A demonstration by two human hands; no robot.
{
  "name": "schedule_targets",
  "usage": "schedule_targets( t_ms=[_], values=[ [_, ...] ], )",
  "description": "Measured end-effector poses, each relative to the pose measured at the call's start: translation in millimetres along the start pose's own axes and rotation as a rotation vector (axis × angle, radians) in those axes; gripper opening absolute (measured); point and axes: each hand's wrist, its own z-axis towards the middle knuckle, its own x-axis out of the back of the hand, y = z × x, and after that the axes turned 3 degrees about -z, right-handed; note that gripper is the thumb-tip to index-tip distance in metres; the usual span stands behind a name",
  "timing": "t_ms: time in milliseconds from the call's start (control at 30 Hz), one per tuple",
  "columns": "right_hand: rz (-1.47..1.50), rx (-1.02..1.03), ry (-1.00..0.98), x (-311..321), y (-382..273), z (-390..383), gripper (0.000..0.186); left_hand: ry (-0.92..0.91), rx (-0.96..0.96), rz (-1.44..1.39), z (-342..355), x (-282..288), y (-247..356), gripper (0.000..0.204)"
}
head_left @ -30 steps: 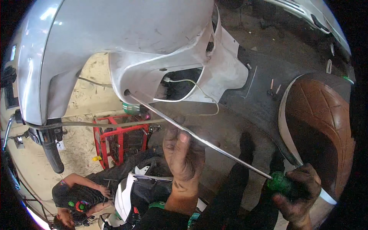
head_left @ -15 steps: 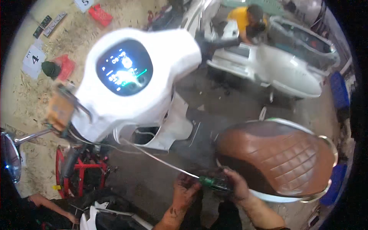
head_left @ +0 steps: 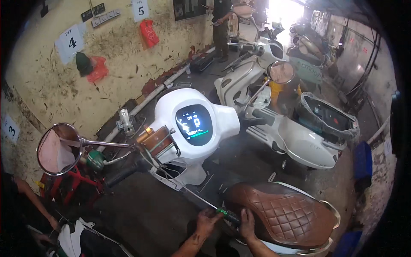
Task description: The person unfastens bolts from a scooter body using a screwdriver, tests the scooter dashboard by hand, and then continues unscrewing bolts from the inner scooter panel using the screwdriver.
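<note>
A long screwdriver with a dark green handle and a thin metal shaft lies between my hands. My left hand pinches it where the shaft meets the handle. Round the back end of the handle, my right hand is closed. The shaft slants up and left toward the underside of the white scooter's handlebar cover. Whether its tip touches there, I cannot tell. A lit round display glows on the cover. The quilted brown seat is just right of my right hand.
A round mirror and a brown fluid reservoir stick out at left. Beyond stands another white scooter. A person's arm works by a white-panelled vehicle at lower left. Another person stands by the wall.
The view has tilted up, so the wall and far scooters show more and the handlebar cover sits lower and farther right. Both hands still hold the screwdriver.
</note>
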Motion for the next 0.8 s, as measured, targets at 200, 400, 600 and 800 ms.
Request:
schedule_targets(
  t_ms=[200, 400, 600, 800],
  values=[
    [-0.565, 0.471, -0.098, 0, 5, -9, 0.047, -0.001, -0.016, -0.018, -8, -13, 2, 0.045],
    [0.126, -0.304, -0.101, -3, 14, -5, 0.057, -0.143, 0.115, -0.178, -17, 5, 5, 0.045],
    [-0.461, 0.080, -0.217, -7, -10, -25, 0.057, -0.016, 0.020, -0.002, -17, -11, 12, 0.031],
    [0.032, -0.289, -0.078, -7, -7, -16, 0.058, -0.020, 0.036, -0.189, -10, 1, -2, 0.035]
  ],
)
